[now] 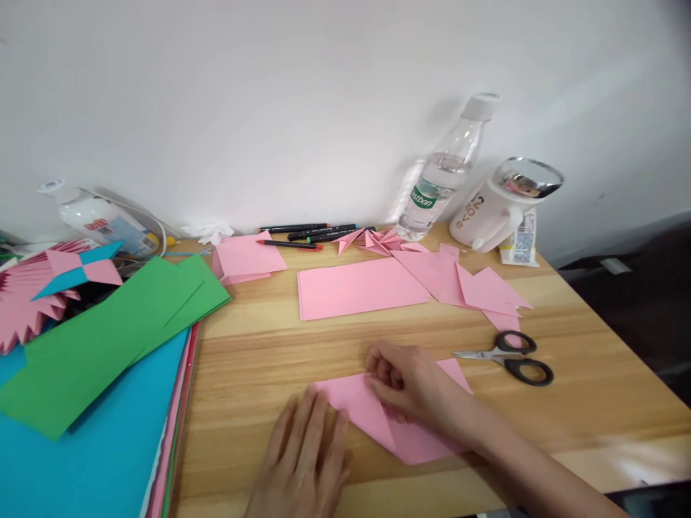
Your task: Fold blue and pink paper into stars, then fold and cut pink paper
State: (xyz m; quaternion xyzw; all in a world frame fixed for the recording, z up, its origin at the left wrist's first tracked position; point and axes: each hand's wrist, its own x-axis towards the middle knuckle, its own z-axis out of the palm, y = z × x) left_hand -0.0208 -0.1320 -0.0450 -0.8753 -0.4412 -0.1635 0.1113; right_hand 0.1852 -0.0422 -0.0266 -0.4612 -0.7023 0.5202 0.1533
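Observation:
A pink paper sheet [415, 439], partly folded, lies on the wooden table [259, 352] near its front edge. My left hand [305, 460] rests flat on the paper's left corner, fingers stretched out. My right hand [404, 385] sits on top of the paper's middle, fingers curled and pressing along a fold. Black-handled scissors [512, 356] lie just right of my right hand.
A large pink sheet [359, 288] and pink scraps [480, 288] lie behind. Folded pink shapes [372, 241], markers [307, 232], a water bottle [445, 173] and a white mug [502, 205] stand by the wall. Green [108, 338] and blue paper [102, 453] stack at left.

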